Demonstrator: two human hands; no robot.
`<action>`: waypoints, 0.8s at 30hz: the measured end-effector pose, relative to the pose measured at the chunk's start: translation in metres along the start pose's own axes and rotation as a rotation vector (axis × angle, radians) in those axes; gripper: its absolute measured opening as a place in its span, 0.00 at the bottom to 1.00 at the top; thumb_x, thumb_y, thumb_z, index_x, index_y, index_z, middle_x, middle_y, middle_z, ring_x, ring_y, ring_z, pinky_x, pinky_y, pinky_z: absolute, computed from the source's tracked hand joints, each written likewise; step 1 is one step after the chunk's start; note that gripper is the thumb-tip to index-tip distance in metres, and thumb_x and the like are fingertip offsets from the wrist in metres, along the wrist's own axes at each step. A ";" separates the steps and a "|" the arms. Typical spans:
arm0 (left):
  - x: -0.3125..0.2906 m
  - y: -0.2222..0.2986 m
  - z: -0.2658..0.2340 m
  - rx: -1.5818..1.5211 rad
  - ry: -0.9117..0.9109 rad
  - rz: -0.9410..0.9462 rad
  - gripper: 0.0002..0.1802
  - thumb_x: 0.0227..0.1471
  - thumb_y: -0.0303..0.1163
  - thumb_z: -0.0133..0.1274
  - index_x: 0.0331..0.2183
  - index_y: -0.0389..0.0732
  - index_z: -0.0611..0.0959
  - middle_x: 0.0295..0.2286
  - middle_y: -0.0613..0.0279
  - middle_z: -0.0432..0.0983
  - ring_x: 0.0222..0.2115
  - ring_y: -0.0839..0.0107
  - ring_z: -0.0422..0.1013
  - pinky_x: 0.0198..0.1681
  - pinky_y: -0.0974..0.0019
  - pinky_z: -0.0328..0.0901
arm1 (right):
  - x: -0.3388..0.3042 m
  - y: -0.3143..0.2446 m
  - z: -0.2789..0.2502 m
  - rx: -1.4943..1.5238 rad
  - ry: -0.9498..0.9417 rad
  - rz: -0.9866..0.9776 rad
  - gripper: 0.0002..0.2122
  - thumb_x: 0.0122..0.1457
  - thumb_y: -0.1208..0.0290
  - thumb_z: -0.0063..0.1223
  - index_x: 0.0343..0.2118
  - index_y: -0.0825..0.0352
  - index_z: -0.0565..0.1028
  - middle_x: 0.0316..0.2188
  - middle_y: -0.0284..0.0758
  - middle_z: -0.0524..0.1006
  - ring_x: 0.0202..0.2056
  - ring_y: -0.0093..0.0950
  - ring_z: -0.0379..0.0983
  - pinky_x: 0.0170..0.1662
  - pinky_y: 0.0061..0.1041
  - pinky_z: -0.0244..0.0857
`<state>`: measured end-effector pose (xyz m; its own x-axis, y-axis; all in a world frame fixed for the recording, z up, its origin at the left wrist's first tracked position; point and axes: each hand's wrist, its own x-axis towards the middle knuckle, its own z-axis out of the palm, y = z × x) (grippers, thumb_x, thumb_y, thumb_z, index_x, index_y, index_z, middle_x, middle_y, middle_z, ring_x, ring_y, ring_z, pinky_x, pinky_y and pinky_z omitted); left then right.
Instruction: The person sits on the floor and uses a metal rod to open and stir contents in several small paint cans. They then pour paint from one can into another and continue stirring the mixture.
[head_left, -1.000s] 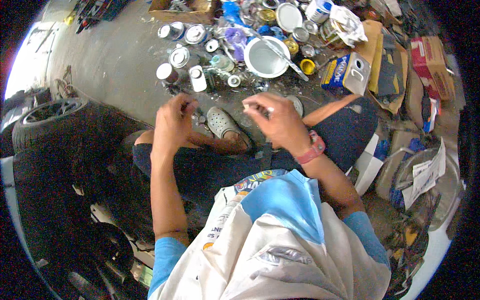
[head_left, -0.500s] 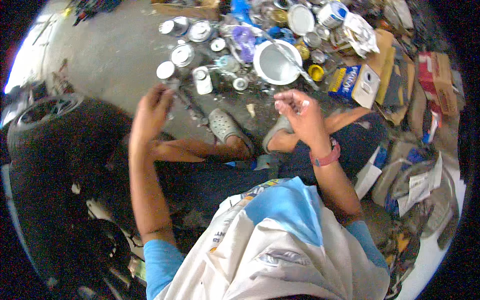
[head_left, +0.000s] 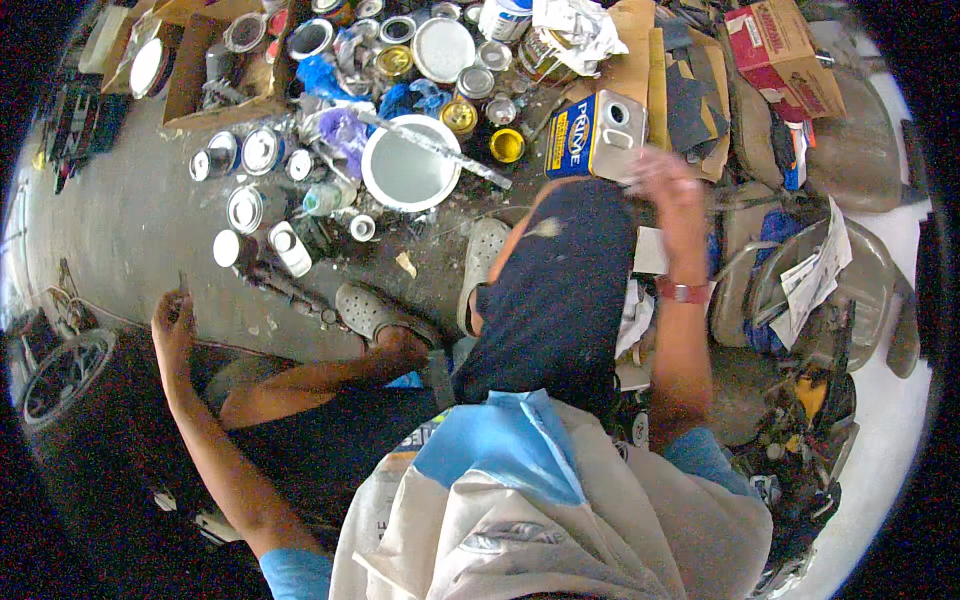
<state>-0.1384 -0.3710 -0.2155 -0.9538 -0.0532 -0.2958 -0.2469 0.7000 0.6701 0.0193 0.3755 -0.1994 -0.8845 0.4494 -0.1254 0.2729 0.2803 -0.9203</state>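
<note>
My left hand (head_left: 174, 328) is held out low at the left, over the floor near the wheel. Its fingers are curled together, with a thin dark tip poking up from them that I cannot make out. On the right, my right hand (head_left: 672, 200), a red watch on its wrist, is raised beside my bent knee. Motion smears its fingers. They are close to the corner of a rectangular metal can (head_left: 620, 122) with a blue and yellow side; whether they touch it I cannot tell. A white bucket (head_left: 372, 185) with a paint-smeared stick (head_left: 470, 166) across it stands in front of my feet.
Several paint cans (head_left: 245, 210) and a white bottle (head_left: 290, 250) stand at the front left. A cardboard box (head_left: 182, 105) is behind them. A wheel (head_left: 66, 375) lies at the left. Flattened cardboard (head_left: 630, 50), a red and brown box (head_left: 785, 60) and a plastic chair (head_left: 850, 300) crowd the right.
My view has swung to the right. My left hand has moved out left and lower; my right hand has reached right toward the rectangular can. My right knee has come up.
</note>
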 end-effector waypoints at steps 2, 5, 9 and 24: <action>0.009 -0.010 -0.008 0.153 -0.036 -0.066 0.11 0.61 0.33 0.61 0.42 0.37 0.82 0.28 0.70 0.74 0.28 0.79 0.66 0.30 0.70 0.62 | -0.008 0.066 0.039 0.402 -0.255 0.162 0.18 0.72 0.62 0.45 0.55 0.67 0.78 0.51 0.37 0.81 0.56 0.32 0.75 0.65 0.35 0.61; 0.019 -0.022 -0.006 0.162 -0.008 -0.005 0.12 0.61 0.33 0.61 0.43 0.37 0.82 0.27 0.70 0.73 0.28 0.79 0.66 0.31 0.71 0.62 | -0.001 0.178 0.105 0.536 -0.437 0.404 0.21 0.67 0.68 0.46 0.61 0.68 0.71 0.54 0.43 0.79 0.59 0.38 0.72 0.66 0.37 0.60; 0.019 -0.021 0.001 0.146 -0.017 -0.110 0.14 0.60 0.34 0.61 0.44 0.37 0.83 0.28 0.70 0.74 0.29 0.79 0.66 0.33 0.70 0.63 | 0.075 0.316 0.188 -0.384 -0.468 0.392 0.31 0.59 0.75 0.50 0.68 0.68 0.63 0.57 0.51 0.75 0.62 0.43 0.68 0.65 0.39 0.62; 0.003 0.073 0.049 0.469 -0.085 -0.059 0.16 0.57 0.32 0.61 0.46 0.38 0.84 0.34 0.49 0.85 0.35 0.55 0.81 0.41 0.58 0.73 | 0.090 0.315 0.206 -0.865 -0.016 0.065 0.10 0.59 0.70 0.57 0.41 0.69 0.78 0.32 0.52 0.81 0.37 0.57 0.78 0.41 0.53 0.72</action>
<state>-0.1514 -0.2851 -0.2005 -0.9181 -0.0581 -0.3922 -0.1781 0.9442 0.2771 -0.0523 0.3299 -0.5766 -0.8605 0.4770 -0.1791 0.5095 0.8039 -0.3069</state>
